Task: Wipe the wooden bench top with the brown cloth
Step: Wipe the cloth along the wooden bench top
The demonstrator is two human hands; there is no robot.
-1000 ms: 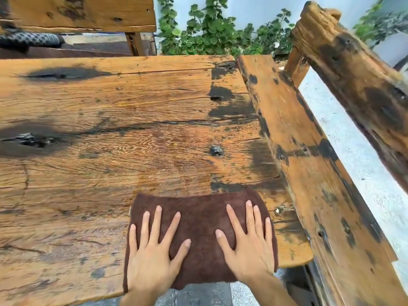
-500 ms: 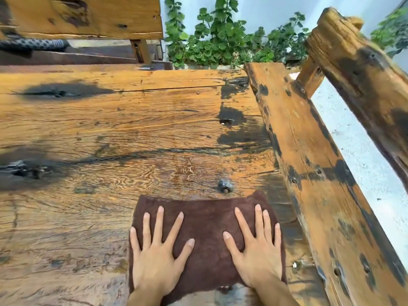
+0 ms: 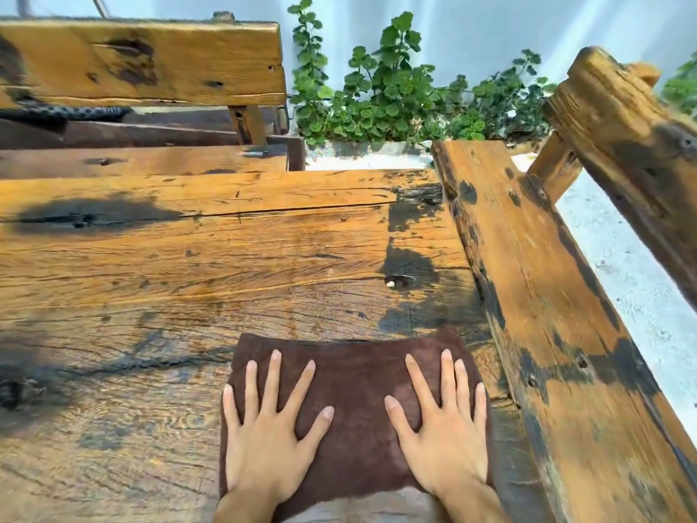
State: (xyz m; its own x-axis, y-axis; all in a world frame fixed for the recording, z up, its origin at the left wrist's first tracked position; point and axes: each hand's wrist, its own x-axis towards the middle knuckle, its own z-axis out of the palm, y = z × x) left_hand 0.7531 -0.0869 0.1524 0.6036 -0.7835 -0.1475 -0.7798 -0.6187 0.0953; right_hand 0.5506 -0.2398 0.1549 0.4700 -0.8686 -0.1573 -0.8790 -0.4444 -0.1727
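1. You have pushed the brown cloth away from you, up the picture. It now lies flat on the bench top, in the lower middle of the picture.
2. A second ago a small dark knot in the wood sat above the cloth. Now you cannot see it, so I think the cloth has slid over it.
3. A dark hole with a white speck is next in line. It sits above the far edge of the cloth and does not touch it.
4. I think this means one push is under way on the right part of the top. The wide left part and the far part look like they are not wiped yet, so there is a lot left to do.
5. Your left hand lies flat on the left half of the cloth. Its fingers are straight and spread wide. It presses down and does not grab.
6. Your right hand lies flat on the right half the same way, with its fingers closer together. It presses too and holds nothing.
7. Both wrists run off the bottom of the picture.
8. The right edge of the cloth is just beside the long side board. If you drift right, the cloth may bump it.
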